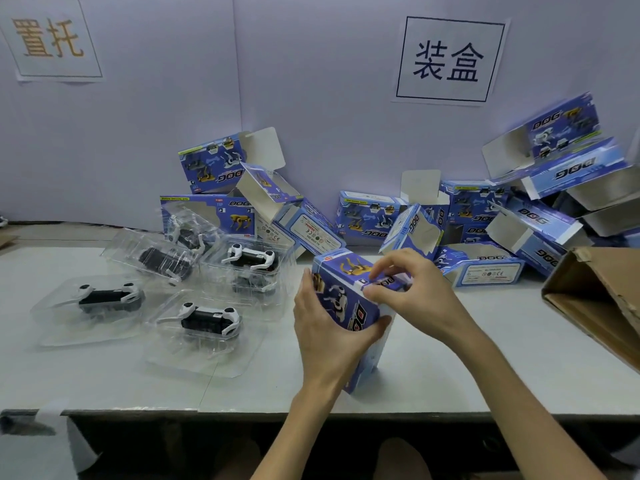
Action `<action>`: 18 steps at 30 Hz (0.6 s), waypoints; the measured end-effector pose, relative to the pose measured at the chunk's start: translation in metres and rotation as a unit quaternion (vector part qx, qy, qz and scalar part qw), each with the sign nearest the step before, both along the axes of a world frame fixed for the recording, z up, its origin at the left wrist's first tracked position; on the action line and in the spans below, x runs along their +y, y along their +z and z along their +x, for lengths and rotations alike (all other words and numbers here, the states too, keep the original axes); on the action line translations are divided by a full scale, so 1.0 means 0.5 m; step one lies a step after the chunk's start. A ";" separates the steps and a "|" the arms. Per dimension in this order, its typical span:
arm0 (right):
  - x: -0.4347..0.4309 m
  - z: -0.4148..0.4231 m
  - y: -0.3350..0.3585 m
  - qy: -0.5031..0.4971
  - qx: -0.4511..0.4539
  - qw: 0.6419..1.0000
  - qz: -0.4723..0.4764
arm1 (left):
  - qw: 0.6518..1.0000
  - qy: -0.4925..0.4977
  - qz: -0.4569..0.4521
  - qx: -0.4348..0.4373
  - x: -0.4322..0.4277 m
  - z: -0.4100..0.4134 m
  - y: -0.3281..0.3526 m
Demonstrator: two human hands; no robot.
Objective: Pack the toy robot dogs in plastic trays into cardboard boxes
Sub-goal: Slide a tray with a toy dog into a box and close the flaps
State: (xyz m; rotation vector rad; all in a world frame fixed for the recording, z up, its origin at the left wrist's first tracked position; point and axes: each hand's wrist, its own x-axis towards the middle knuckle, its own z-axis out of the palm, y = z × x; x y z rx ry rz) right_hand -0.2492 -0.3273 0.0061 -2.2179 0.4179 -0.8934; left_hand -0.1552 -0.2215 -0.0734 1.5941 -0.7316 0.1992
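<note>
The left hand (pixel 325 330) grips the side of a blue box (pixel 343 303) standing on end mid-table (pixel 467 358). The right hand (pixel 412 289) pinches its top flap. Trayed toy dogs (pixel 204 323) lie left, and open boxes (pixel 367 216) are piled far behind.

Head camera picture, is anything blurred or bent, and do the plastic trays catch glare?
Head view: wide-angle distortion skews the wall signs; the stacked boxes at far right smear; the clear trays show a soft white sheen, no harsh glare.

Blue box (pixel 349 299) upright; trayed dogs (pixel 207 318) left.
</note>
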 end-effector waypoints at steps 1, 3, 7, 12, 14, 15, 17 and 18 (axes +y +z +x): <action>-0.002 -0.011 -0.002 0.003 -0.002 1.000 0.020 | 0.999 0.019 0.013 -0.043 0.005 -0.003 0.008; 0.006 -0.035 -0.004 0.040 -0.019 0.996 0.080 | 0.990 0.046 0.030 -0.127 0.020 -0.014 0.023; 0.049 -0.079 -0.003 0.128 -0.094 0.973 0.170 | 0.974 0.042 0.051 -0.215 0.066 -0.038 0.047; 0.100 -0.106 -0.024 0.133 -0.181 0.957 0.184 | 0.974 0.029 0.055 -0.219 0.135 -0.066 0.045; 0.108 -0.115 -0.035 0.097 -0.234 0.946 0.204 | 0.972 0.005 0.066 -0.224 0.163 -0.062 0.036; 0.109 -0.121 -0.039 0.090 -0.247 0.941 0.212 | 0.969 0.001 0.075 -0.234 0.175 -0.058 0.035; 0.116 -0.131 -0.043 0.094 -0.251 0.942 0.201 | 0.964 0.008 0.097 -0.249 0.189 -0.049 0.039; 0.123 -0.133 -0.044 0.098 -0.244 0.947 0.187 | 0.964 0.009 0.103 -0.245 0.191 -0.047 0.042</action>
